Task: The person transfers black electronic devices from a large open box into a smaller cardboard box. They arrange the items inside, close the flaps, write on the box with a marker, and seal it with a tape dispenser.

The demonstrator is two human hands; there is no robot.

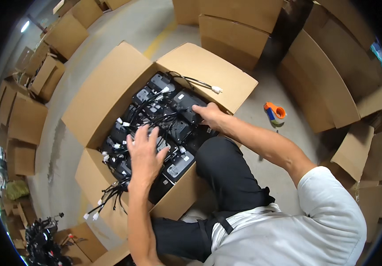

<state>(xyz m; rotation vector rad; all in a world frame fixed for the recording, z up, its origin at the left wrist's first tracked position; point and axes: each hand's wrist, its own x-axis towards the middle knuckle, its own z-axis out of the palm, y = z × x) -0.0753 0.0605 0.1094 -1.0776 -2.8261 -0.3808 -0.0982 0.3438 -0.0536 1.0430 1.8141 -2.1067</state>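
Observation:
An open cardboard box [111,91] stands before me, filled with several black plastic devices that have cables and white connectors. My right hand [211,116] is closed on the edge of a black device [184,103] at the box's right side, thumb on top; its other fingers are partly hidden. Over the middle of the box, my left hand [144,155] is open with fingers spread, holding nothing visible. Black cables [157,119] run between the two hands. Near my left wrist, another device with a pale label [180,166] lies in the near right corner.
An orange and blue tape dispenser [274,113] sits on the floor to the right. Large cardboard boxes [319,84] stand at the right, and more boxes [27,119] line the left. A heap of black cabled parts [44,241] is at the lower left. My knee presses near the box.

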